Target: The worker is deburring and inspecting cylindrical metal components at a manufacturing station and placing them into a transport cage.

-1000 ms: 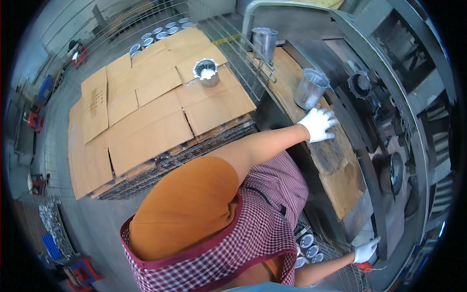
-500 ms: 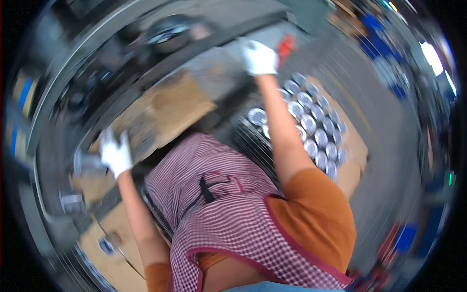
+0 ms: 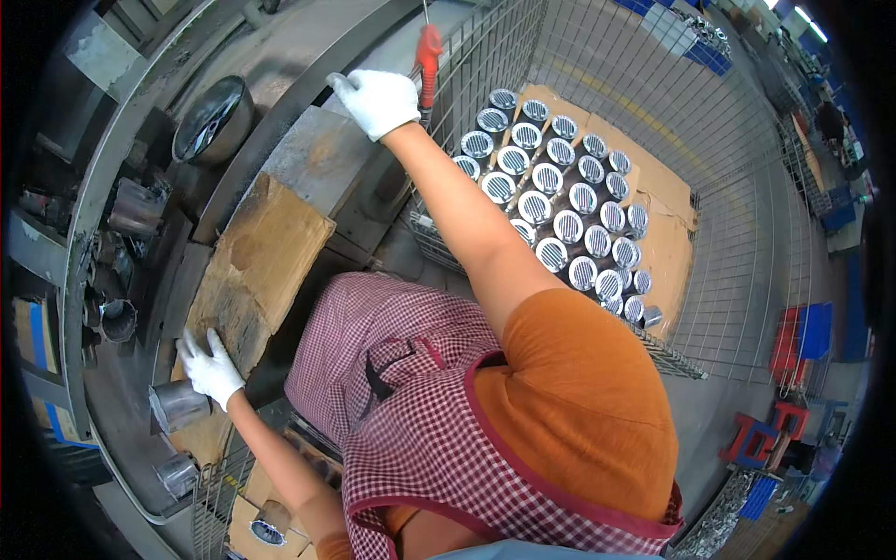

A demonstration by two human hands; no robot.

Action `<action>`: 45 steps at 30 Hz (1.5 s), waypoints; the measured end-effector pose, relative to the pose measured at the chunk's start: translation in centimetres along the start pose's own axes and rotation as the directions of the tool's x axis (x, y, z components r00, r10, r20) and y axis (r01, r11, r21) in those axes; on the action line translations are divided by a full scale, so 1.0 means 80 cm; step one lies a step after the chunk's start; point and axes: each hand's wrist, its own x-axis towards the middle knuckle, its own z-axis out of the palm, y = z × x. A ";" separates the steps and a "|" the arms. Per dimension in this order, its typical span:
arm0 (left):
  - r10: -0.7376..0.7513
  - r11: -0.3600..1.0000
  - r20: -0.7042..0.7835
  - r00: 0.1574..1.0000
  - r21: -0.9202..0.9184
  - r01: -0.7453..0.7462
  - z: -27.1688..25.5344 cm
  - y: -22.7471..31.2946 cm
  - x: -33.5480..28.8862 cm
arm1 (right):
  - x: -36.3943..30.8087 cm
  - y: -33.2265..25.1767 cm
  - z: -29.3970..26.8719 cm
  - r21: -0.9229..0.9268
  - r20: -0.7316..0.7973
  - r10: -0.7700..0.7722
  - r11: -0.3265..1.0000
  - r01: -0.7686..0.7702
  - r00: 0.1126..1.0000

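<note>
1. Wire cage (image 3: 686, 367), 2 o'clock: loads of metal cylinders (image 3: 567, 226) standing on cardboard (image 3: 677, 233), so I'd guess a good batch is done. The view's swung round to it compared with a second ago.
2. Tabletop (image 3: 322, 154), 10 o'clock: one metal cup (image 3: 179, 407) sits at its 8 o'clock end, another just below, probably both left to do.
3. Hands are well apart: left hand (image 3: 211, 371), 8 o'clock, fingers spread beside that cup; right hand (image 3: 380, 101), 11 o'clock, at the tabletop's edge, can't tell if gripping.
4. Red handle (image 3: 427, 61), 12 o'clock, beside the right hand.
</note>
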 end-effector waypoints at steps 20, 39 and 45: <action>-0.081 0.997 -0.083 0.993 0.002 0.081 -0.002 0.003 -0.001 | -0.006 0.000 -0.001 -0.025 -0.049 -0.010 1.000 0.009 0.999; 0.006 0.988 0.054 0.999 -0.156 0.003 0.006 -0.005 -0.006 | -0.005 0.000 0.005 -0.010 -0.064 0.008 1.000 -0.009 0.998; -0.032 0.991 -0.067 0.997 -0.130 0.023 -0.002 0.001 -0.004 | -0.004 -0.002 0.002 0.001 -0.046 0.023 1.000 -0.023 0.999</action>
